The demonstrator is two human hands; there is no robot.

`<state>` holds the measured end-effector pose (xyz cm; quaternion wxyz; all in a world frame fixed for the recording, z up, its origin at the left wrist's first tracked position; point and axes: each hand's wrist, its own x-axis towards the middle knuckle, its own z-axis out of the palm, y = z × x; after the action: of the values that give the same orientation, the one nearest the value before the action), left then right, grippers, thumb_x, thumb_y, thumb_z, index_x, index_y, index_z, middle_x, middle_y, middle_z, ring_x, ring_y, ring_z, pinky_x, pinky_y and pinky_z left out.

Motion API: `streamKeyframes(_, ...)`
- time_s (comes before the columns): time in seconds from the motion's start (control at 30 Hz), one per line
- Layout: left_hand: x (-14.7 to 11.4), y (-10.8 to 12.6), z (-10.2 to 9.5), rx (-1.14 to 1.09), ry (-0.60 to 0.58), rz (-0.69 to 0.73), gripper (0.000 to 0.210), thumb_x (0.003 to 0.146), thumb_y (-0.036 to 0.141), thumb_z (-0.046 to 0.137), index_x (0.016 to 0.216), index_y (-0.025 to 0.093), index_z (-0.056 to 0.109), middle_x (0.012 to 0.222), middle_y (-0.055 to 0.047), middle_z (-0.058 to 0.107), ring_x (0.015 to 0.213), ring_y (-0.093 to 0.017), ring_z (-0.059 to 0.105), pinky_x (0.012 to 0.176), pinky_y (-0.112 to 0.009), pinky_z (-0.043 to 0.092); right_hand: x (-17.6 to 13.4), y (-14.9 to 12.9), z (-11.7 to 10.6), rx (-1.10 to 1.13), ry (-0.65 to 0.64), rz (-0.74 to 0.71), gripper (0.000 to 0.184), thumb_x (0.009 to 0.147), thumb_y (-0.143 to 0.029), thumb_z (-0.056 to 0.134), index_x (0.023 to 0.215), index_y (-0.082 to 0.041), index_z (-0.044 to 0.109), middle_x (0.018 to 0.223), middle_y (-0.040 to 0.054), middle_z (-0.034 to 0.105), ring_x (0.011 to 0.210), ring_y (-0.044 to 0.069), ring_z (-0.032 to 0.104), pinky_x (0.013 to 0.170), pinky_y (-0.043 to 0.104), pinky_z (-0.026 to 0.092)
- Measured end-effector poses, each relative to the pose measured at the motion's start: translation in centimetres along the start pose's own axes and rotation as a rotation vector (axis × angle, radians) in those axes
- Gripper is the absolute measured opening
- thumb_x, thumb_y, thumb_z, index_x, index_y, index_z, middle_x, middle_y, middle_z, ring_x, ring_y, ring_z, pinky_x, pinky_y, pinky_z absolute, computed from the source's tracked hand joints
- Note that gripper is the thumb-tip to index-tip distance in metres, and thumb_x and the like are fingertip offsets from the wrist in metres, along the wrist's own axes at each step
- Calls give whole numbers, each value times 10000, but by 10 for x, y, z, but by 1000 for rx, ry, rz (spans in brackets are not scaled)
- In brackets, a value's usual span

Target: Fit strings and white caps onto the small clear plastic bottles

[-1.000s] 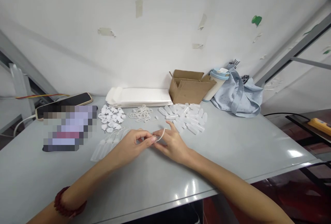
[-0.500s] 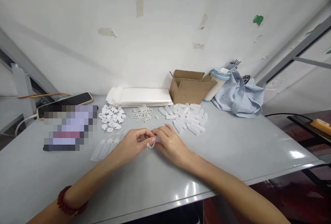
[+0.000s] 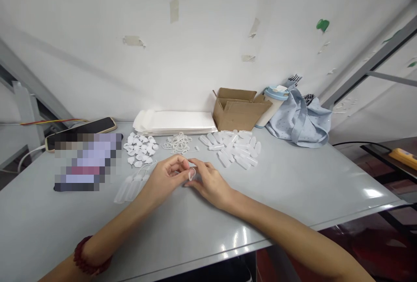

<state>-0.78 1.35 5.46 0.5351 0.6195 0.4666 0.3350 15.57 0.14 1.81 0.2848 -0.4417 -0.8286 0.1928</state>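
Note:
My left hand is closed in a pinch on a small loop of white cord; whatever the cord joins to is hidden by the fingers. Against it on the right is my right hand, its thumb and index finger apart around the loop. White cord loops lie in a tangle just beyond the hands. Small white caps are heaped to their left, and clear plastic sleeves are piled to the right. Beside my left wrist lie several sleeves with cords attached, partly covered by the arm.
Along the wall stand a stack of white packets, an opened cardboard box, a cup with a blue lid and a light blue cloth bag. Two phones lie at the left, one with a blurred screen. The grey table's front edge runs below my arms.
The right thumb and index finger have spread apart, and the cord loop now stands more upright between the hands. Both hands stay at nearly the same spot.

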Motion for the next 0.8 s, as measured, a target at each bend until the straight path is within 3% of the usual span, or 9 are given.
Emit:
streamKeyframes(0.27,-4,3,-1,319,41,182,167,817,311,528,816,206,657,803,-3,698,786,-185,631,710,-280,482,1,2,0,8,16,-72,327,878,-198,591,1161,-170,430,1022,99,683,905,223,653,855,381,446)
streamKeyframes(0.47,-4,2,0,460,60,222,160,814,316,561,861,202,663,747,7,674,734,-173,614,717,-285,471,2,8,0,-21,2,-105,134,918,-222,533,1021,-142,500,896,86,672,789,194,633,780,326,442)
streamKeyframes(0.63,-3,-2,-3,514,73,273,185,834,327,535,889,205,662,778,-12,656,766,-182,606,692,-291,469,2,15,1,-65,42,-115,207,920,-357,529,871,-156,543,790,60,633,759,188,587,733,313,431)
streamKeyframes(0.8,-4,-8,-3,604,39,415,171,833,285,521,946,206,621,851,-37,646,835,-203,595,773,-340,468,4,19,1,-76,33,-87,207,910,-346,550,826,-157,545,759,35,600,706,164,556,682,285,414)
